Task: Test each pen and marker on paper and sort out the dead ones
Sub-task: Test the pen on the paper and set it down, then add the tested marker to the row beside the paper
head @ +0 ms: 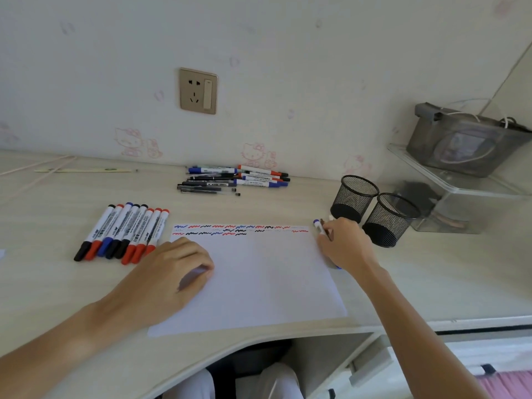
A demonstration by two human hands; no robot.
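Observation:
A white sheet of paper (259,280) lies on the desk, with rows of blue, red and black squiggles along its far edge. My left hand (169,272) rests on the sheet's left part, fingers loosely curled, holding nothing. Just off the paper's far right corner, my right hand (342,244) grips a few pens (319,226); a blue end sticks out past the fingers and another blue tip shows below the hand. A row of several capped markers (123,230) lies left of the paper. A pile of pens and markers (233,180) lies by the wall.
Two black mesh pen cups (355,197) (388,220) stand right of the paper, close to my right hand. A clear plastic box (460,194) with a grey container on top sits at the far right. A wall socket (198,90) is above the desk.

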